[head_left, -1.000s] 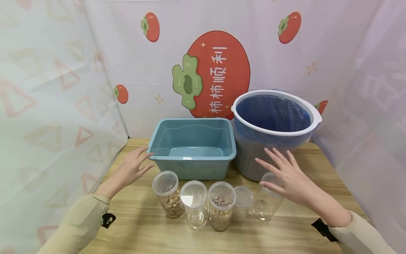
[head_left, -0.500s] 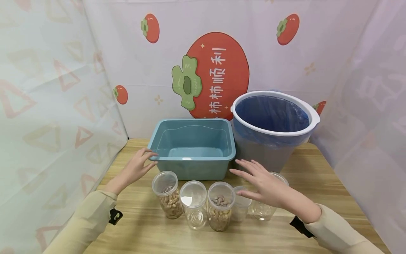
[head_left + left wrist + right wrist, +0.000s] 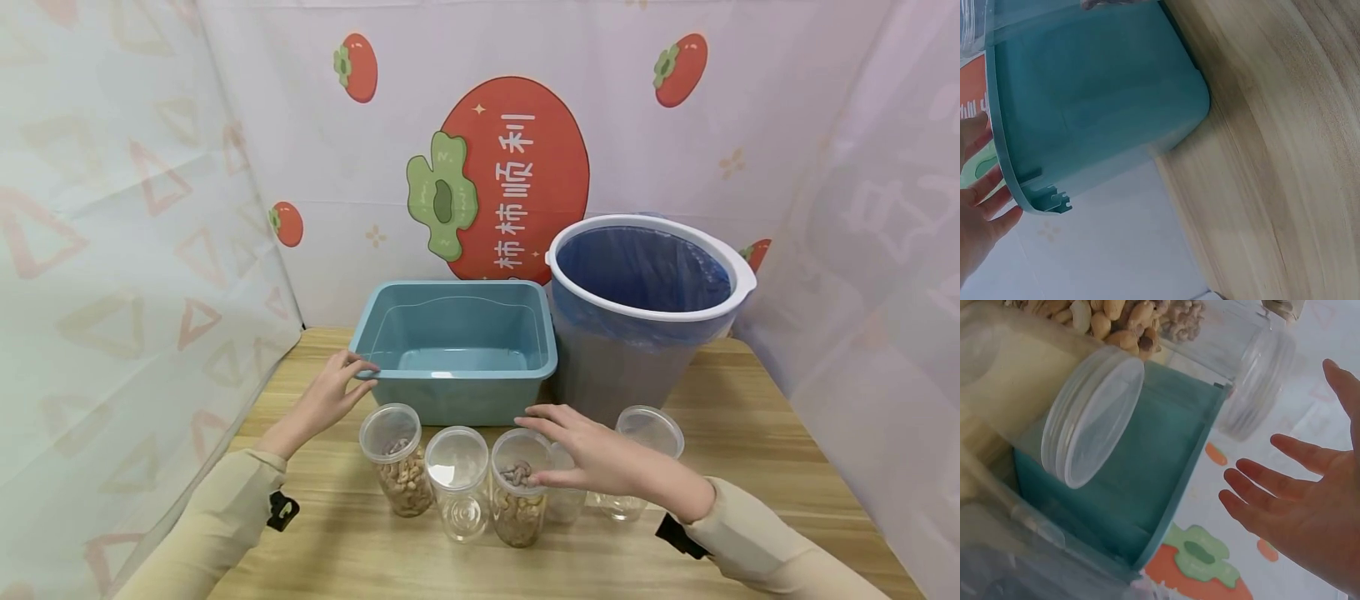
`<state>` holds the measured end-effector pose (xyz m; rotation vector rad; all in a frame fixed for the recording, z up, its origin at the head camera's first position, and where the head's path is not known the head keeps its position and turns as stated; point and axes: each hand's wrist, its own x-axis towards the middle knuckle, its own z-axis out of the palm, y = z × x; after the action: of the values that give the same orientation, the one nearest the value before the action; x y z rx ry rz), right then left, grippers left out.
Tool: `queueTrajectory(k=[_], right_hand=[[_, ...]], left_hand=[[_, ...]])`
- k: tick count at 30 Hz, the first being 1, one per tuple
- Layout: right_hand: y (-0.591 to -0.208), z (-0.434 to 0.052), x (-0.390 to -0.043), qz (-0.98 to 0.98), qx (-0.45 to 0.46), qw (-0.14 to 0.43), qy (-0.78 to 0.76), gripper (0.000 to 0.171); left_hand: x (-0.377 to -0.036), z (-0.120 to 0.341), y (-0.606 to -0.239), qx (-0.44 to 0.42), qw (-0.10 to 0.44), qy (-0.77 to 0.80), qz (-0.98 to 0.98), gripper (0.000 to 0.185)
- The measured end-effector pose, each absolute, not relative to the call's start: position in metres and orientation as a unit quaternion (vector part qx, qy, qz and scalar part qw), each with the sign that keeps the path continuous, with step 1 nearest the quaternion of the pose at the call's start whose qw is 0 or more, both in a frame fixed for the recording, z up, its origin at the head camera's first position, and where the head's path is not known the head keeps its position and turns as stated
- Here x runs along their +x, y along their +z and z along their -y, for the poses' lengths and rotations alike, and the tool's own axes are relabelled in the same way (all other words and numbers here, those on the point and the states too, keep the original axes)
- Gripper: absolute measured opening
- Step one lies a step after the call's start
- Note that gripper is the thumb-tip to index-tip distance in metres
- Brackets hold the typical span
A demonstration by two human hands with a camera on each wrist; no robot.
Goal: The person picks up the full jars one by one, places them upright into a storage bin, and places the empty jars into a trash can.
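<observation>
My left hand (image 3: 324, 402) is at the front left corner of a teal plastic tub (image 3: 457, 404), its loosely bent fingers (image 3: 999, 200) right at the rim in the left wrist view. Spread and holding nothing, my right hand (image 3: 603, 454) hovers over a clear lidded jar of nuts (image 3: 519, 508), near its lid. The right wrist view shows that hand's fingers (image 3: 1285, 484) apart from the lids. Another jar of cashews (image 3: 407, 479) stands leftmost in the row, beside a clear jar with no nuts (image 3: 459, 492). My right hand partly covers a shorter clear jar (image 3: 567, 500).
A tall clear jar (image 3: 651, 429) stands at the right end, partly behind my right forearm. Behind it is a large bin (image 3: 637, 362) with a white rim and blue liner. A wooden table (image 3: 420, 567) bears everything, with printed cloth walls (image 3: 292, 125) around.
My right hand has moved left and down, from in front of the bin to over the nut jar. My left hand has shifted slightly right along the tub's rim.
</observation>
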<state>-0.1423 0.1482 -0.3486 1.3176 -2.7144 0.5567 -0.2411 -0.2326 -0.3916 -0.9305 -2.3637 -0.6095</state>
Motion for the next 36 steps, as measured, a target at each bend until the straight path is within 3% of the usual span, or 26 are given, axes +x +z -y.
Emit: queueTrajectory(k=[12, 20, 28, 36], right_hand=[[-0.358, -0.133, -0.142, 0.89, 0.413, -0.025, 0.192, 0.073], [-0.365, -0.129, -0.144, 0.888, 0.416, -0.001, 0.198, 0.071], [-0.368, -0.125, -0.148, 0.879, 0.428, 0.07, 0.201, 0.067], [-0.346, -0.127, -0.149, 0.876, 0.418, 0.098, 0.218, 0.066]], left_hand=[[-0.245, 0.23, -0.401, -0.306, 0.294, -0.241, 0.873, 0.019], [-0.247, 0.227, -0.403, -0.288, 0.296, -0.246, 0.877, 0.015], [-0.248, 0.226, -0.404, -0.289, 0.298, -0.252, 0.874, 0.015], [-0.25, 0.226, -0.408, -0.282, 0.296, -0.262, 0.874, 0.016]])
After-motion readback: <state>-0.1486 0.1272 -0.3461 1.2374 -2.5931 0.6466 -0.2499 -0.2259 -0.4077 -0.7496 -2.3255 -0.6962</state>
